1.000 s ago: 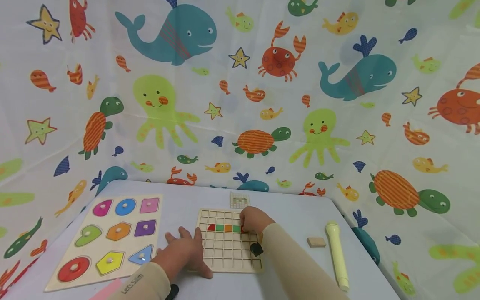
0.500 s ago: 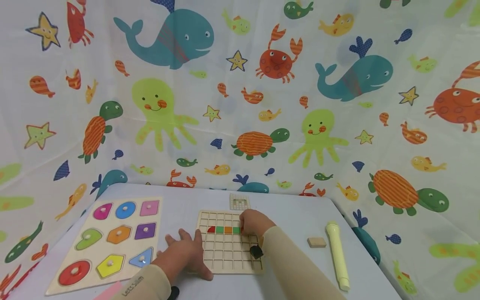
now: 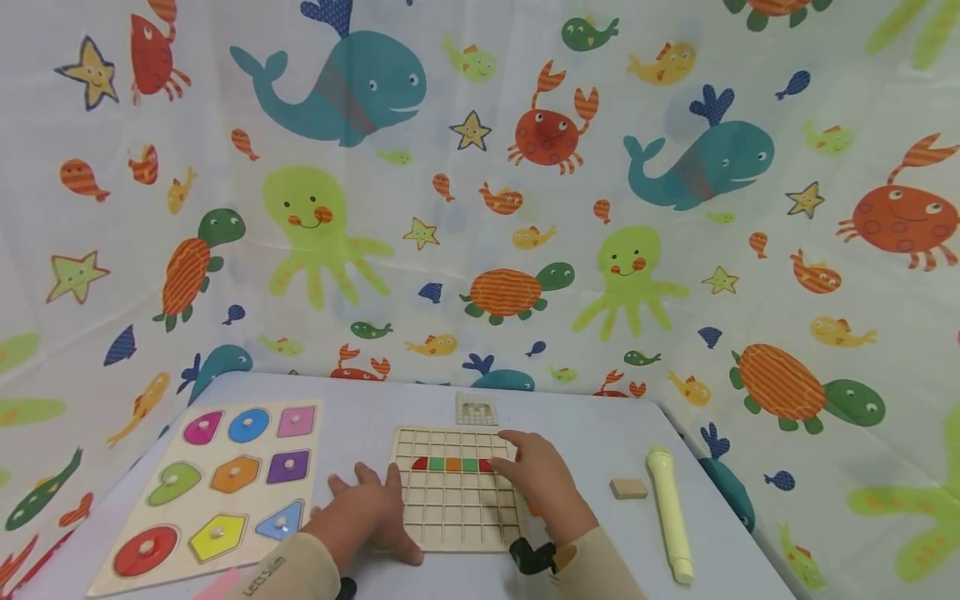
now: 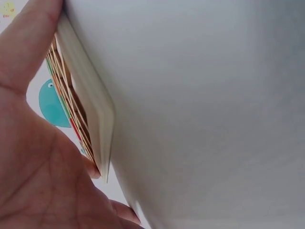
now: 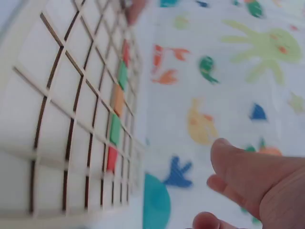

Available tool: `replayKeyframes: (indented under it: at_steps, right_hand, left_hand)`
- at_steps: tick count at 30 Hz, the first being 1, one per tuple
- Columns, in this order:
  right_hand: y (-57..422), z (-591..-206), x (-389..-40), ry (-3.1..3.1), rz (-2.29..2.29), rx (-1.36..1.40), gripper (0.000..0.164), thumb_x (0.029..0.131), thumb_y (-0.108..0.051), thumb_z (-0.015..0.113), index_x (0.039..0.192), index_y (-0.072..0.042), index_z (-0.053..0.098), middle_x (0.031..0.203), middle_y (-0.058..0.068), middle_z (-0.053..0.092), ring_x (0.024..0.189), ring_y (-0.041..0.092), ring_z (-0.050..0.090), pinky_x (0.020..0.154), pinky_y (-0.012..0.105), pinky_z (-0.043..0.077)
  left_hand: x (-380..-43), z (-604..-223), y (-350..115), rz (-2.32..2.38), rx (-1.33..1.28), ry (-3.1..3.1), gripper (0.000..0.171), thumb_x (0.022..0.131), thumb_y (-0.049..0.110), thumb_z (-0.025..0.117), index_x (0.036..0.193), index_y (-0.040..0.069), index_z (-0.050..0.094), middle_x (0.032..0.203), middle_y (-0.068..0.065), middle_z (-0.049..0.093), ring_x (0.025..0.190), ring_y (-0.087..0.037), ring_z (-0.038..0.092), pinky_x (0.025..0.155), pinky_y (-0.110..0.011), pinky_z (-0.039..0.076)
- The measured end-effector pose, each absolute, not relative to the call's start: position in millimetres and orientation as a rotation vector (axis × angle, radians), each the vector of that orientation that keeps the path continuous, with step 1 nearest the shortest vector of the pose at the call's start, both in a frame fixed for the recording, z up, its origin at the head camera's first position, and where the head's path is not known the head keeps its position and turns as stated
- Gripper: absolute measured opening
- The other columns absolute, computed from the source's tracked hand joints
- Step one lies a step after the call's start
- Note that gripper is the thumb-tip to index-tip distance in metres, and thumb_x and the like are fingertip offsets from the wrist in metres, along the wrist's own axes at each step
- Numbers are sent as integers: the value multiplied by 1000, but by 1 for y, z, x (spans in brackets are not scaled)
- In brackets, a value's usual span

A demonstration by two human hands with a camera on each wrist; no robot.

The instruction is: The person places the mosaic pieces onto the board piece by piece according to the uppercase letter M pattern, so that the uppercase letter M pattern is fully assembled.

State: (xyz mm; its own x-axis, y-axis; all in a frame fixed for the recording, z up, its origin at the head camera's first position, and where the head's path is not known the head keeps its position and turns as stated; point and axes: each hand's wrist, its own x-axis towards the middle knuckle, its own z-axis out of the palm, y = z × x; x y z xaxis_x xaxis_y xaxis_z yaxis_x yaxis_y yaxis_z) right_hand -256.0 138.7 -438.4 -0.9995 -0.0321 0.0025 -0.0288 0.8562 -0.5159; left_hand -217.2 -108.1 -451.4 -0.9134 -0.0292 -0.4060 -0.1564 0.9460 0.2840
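Observation:
A wooden grid board (image 3: 450, 521) lies on the table. One of its rows holds several coloured pieces: a red one (image 3: 420, 464) with a rounded corner, then green, an orange one (image 3: 453, 465), green, and a red one (image 3: 485, 466) at the right end. My left hand (image 3: 367, 510) rests spread at the board's near left corner, thumb along the front edge; the corner (image 4: 107, 112) shows beside the palm in the left wrist view. Over the board's right edge is my right hand (image 3: 546, 479), thumb and index finger apart with nothing between them, thumb tip near the right red piece.
A shape puzzle board (image 3: 206, 554) with knobbed pieces lies left. Behind the grid board is a small patterned card (image 3: 476, 409). To the right are a wooden block (image 3: 628, 488) and a pale yellow stick (image 3: 670, 512). A sea-animal curtain (image 3: 480, 208) hangs behind.
My right hand has let go of the red piece at the row's right end and drawn back to the right, its fingers spreading apart. My left hand stays at the corner.

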Motion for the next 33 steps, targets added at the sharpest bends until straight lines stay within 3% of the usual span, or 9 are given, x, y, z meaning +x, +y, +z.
replayKeyframes:
  at_steps: [3,6,11,16,22,33]
  right_hand:
    - [162,-436,-239,3076,-898,12,53,96,-34,81,146,-22,67,95,6,62,81,20,53,63,33,45]
    - [185,-437,-227,3113,-867,63,56,94,-38,82,147,-24,66,89,4,56,79,19,48,61,30,37]
    - [217,-445,-215,3070,-753,164,64,88,-42,87,145,-24,68,104,10,65,87,20,55,65,33,46]
    - [231,-459,-209,2900,-627,230,65,73,-40,97,134,-27,76,124,15,72,93,19,63,78,43,59]
    - [234,-476,-211,2831,-561,203,61,68,-39,99,125,-27,81,116,6,75,96,19,66,92,53,59]
    - [231,-481,-211,2868,-615,111,44,70,-29,100,110,-23,84,97,1,65,83,19,55,77,41,55]
  left_hand:
    - [-218,-451,-106,437,-125,2703,142,53,68,99,165,8,34,166,-45,14,147,-79,7,110,-92,19]
    - [-218,-450,-105,440,-128,2707,143,53,68,99,165,8,34,166,-45,14,147,-79,7,110,-92,18]
    - [-217,-448,-105,438,-131,2711,142,53,67,100,164,7,34,166,-46,14,147,-79,7,110,-92,18]
    - [-216,-446,-105,447,-129,2714,142,53,66,100,164,7,34,166,-45,14,147,-78,7,110,-92,19]
    - [-214,-444,-106,451,-135,2726,141,53,66,100,164,7,36,166,-45,15,147,-79,8,110,-92,19]
    - [-212,-449,-106,453,-151,2703,142,52,66,100,164,7,35,166,-46,15,147,-79,7,110,-92,18]
